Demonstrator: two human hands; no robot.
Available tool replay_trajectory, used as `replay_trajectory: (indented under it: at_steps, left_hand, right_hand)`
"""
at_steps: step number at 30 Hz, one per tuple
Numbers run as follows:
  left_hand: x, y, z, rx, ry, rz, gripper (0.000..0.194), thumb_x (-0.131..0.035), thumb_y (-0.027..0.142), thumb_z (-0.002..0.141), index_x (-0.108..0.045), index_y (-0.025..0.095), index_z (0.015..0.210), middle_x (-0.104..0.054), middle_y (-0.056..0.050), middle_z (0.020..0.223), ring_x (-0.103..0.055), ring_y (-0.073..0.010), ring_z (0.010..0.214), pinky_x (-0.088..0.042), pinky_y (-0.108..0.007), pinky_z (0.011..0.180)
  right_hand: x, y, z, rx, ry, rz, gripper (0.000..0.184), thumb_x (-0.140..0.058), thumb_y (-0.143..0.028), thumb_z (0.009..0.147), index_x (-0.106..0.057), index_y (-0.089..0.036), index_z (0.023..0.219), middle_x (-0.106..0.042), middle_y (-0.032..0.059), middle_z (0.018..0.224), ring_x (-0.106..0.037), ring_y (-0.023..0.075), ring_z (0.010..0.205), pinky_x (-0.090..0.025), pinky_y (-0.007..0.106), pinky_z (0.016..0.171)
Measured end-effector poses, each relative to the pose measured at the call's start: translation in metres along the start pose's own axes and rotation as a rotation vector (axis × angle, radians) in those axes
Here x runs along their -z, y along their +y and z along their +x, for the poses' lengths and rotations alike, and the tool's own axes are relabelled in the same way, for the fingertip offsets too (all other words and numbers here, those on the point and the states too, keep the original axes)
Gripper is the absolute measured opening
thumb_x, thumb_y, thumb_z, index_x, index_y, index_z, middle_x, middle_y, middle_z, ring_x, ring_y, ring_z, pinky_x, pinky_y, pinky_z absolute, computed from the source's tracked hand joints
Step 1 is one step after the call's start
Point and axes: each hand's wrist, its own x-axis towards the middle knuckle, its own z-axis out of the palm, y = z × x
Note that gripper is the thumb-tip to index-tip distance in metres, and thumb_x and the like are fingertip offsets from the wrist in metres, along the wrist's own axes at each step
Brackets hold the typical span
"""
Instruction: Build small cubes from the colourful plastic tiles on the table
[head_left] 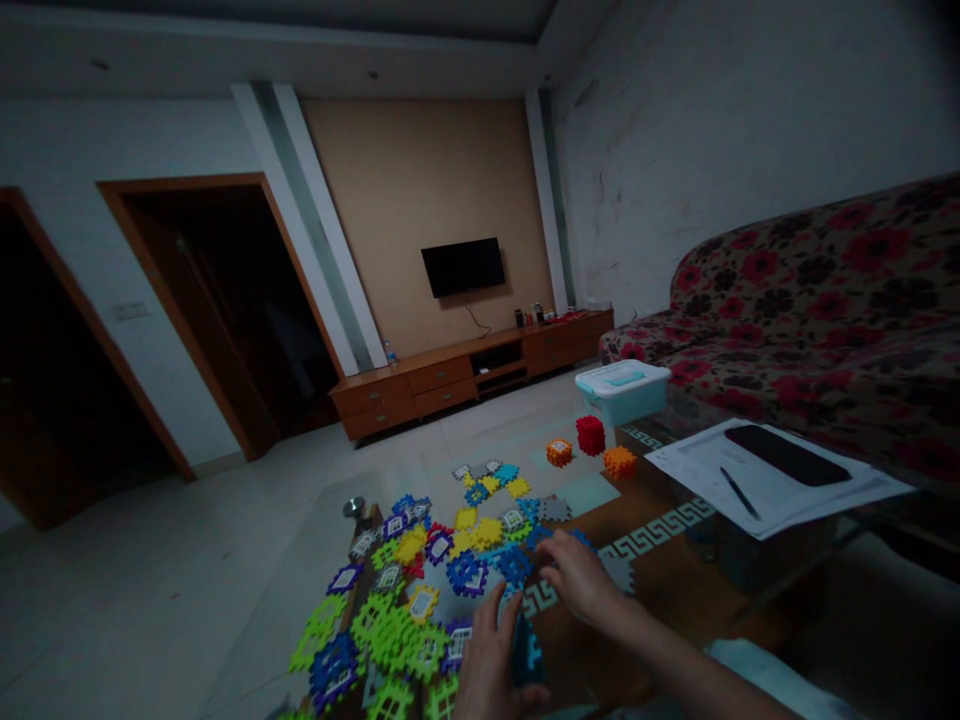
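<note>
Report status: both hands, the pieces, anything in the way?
Left hand gripping teal piece. Right hand beside blue pieces, contact unclear. Loose green pieces crowd the left hand's outer side.

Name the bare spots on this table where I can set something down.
Bare: the key-patterned strip between the white papers and right hand; also the pale patch between the nearest orange cube and the tiles. Crowded: left of and ahead of the left hand, where tiles overlap.
</note>
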Motion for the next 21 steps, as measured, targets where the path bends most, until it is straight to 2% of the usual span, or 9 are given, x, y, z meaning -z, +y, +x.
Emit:
replay_trajectory:
  at_steps: [2,4,6,9,12,15,16,18,21]
  left_hand:
    - [-0.001,0.004,0.0,-0.007,-0.028,0.039,0.094,-0.069,0.007,0.057,-0.039,0.019,0.145,-0.028,-0.009,0.16,-0.025,-0.0254,0.146,-0.022,-0.033,0.118]
    - [-0.002,0.003,0.001,0.001,-0.044,0.056,0.089,-0.064,0.006,0.061,-0.04,0.021,0.145,-0.037,-0.008,0.155,-0.031,-0.0262,0.143,-0.027,-0.036,0.116]
    - [-0.003,0.002,0.001,0.008,-0.043,0.063,0.084,-0.06,0.007,0.062,-0.043,0.021,0.143,-0.046,-0.008,0.149,-0.037,-0.0272,0.138,-0.03,-0.038,0.113]
    - [-0.004,0.0,0.001,-0.004,-0.015,0.057,0.081,-0.06,0.007,0.061,-0.047,0.021,0.14,-0.053,-0.007,0.141,-0.043,-0.0281,0.132,-0.034,-0.037,0.11]
    - [-0.004,0.001,0.0,-0.004,-0.007,0.052,0.083,-0.06,0.007,0.06,-0.046,0.021,0.141,-0.054,-0.008,0.139,-0.045,-0.0281,0.128,-0.035,-0.036,0.109]
    - [-0.006,-0.001,-0.001,0.004,-0.006,0.026,0.088,-0.062,0.007,0.059,-0.042,0.019,0.143,-0.051,-0.01,0.139,-0.045,-0.0286,0.128,-0.036,-0.036,0.109]
    - [-0.007,-0.002,0.0,0.006,-0.005,0.014,0.09,-0.064,0.008,0.058,-0.042,0.018,0.144,-0.051,-0.011,0.139,-0.044,-0.0289,0.128,-0.036,-0.036,0.11]
    - [-0.01,-0.004,0.0,0.01,-0.016,-0.001,0.093,-0.069,0.011,0.056,-0.041,0.018,0.144,-0.049,-0.012,0.139,-0.044,-0.0298,0.129,-0.036,-0.036,0.11]
    - [-0.013,-0.005,0.002,0.01,-0.033,-0.013,0.09,-0.071,0.019,0.06,-0.039,0.019,0.144,-0.048,-0.012,0.139,-0.043,-0.0299,0.13,-0.039,-0.038,0.108]
  right_hand:
    - [0.016,0.009,0.006,-0.069,0.005,-0.122,0.048,-0.07,-0.018,0.075,-0.064,-0.019,0.122,-0.06,0.0154,0.126,-0.052,0.0324,0.12,-0.039,0.041,0.099]
    - [0.028,0.019,0.012,-0.134,-0.071,-0.188,0.071,-0.081,-0.021,0.065,-0.058,-0.023,0.132,-0.055,0.0155,0.134,-0.046,0.0361,0.126,-0.037,0.046,0.101]
    - [0.034,0.027,0.017,-0.171,-0.163,-0.201,0.082,-0.085,-0.022,0.058,-0.055,-0.025,0.134,-0.054,0.0145,0.135,-0.046,0.0364,0.127,-0.037,0.047,0.101]
    - [0.032,0.034,0.023,-0.115,-0.188,-0.164,0.074,-0.081,-0.019,0.063,-0.057,-0.022,0.133,-0.057,0.013,0.13,-0.05,0.031,0.123,-0.038,0.039,0.101]
    - [0.025,0.032,0.024,-0.036,-0.081,-0.151,0.059,-0.073,-0.014,0.07,-0.061,-0.018,0.127,-0.058,0.0143,0.127,-0.052,0.0299,0.119,-0.038,0.037,0.1]
    - [0.015,0.022,0.016,0.033,0.033,-0.146,0.036,-0.063,-0.014,0.078,-0.067,-0.017,0.113,-0.062,0.0147,0.119,-0.054,0.0305,0.114,-0.039,0.038,0.097]
    - [0.011,0.018,0.011,0.061,0.012,-0.132,0.03,-0.059,-0.013,0.08,-0.069,-0.018,0.107,-0.065,0.0137,0.114,-0.057,0.0291,0.11,-0.04,0.036,0.094]
    - [0.002,0.009,-0.003,0.096,-0.123,-0.116,0.025,-0.055,-0.01,0.079,-0.071,-0.018,0.095,-0.069,0.0113,0.104,-0.061,0.0265,0.1,-0.042,0.033,0.087]
    - [-0.01,-0.007,-0.026,0.094,-0.271,-0.138,0.025,-0.051,-0.009,0.08,-0.072,-0.016,0.093,-0.072,0.0129,0.101,-0.064,0.0269,0.095,-0.043,0.032,0.081]
